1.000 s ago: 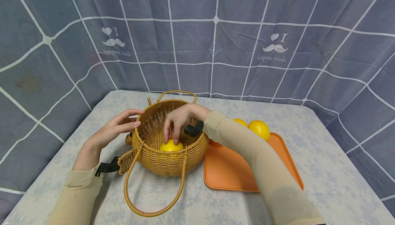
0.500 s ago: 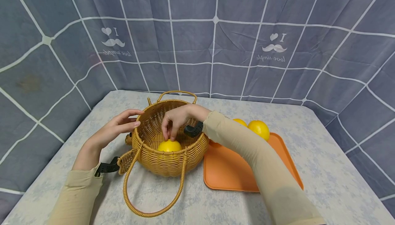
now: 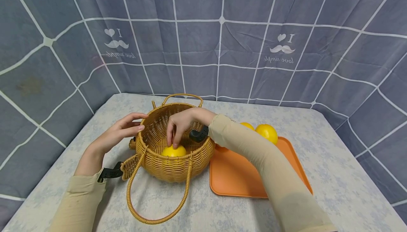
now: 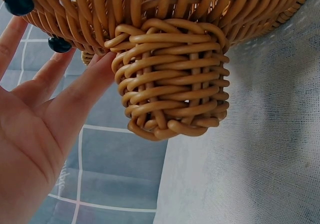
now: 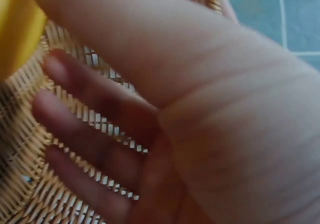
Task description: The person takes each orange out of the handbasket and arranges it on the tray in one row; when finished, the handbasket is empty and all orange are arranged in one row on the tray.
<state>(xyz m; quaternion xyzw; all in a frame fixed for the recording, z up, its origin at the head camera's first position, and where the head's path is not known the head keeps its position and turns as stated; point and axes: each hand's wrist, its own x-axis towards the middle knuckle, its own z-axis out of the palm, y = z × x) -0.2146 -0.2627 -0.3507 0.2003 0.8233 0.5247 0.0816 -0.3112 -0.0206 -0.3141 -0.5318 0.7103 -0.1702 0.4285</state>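
A round woven wicker basket [image 3: 173, 170] stands on the table, with eye-like dark beads [image 4: 19, 2] and a stubby woven foot [image 4: 172, 79] in the left wrist view. My left hand [image 3: 119, 131] rests its fairly straight fingers and thumb against the basket's left rim. Reaching into the basket, my right hand [image 3: 182, 122] pinches the top of a smooth, round yellow fruit [image 3: 173, 151] with thumb and fingertips. The fruit sits low inside near the front wall, its lower part hidden by the wicker. In the right wrist view the thumb overlaps the fruit [image 5: 17, 31].
To the right lies an orange tray [image 3: 238, 175], partly covered by my right sleeve [image 3: 254, 150]. At its far side are round yellow fruits [image 3: 266, 134], one mostly hidden. One basket handle [image 3: 155, 220] droops onto the table in front; another handle [image 3: 182, 94] rises behind.
The right hand and the yellow fruit have shifted slightly left inside the basket, and the fingertips have moved a little on the fruit's top. The left hand stays on the rim.
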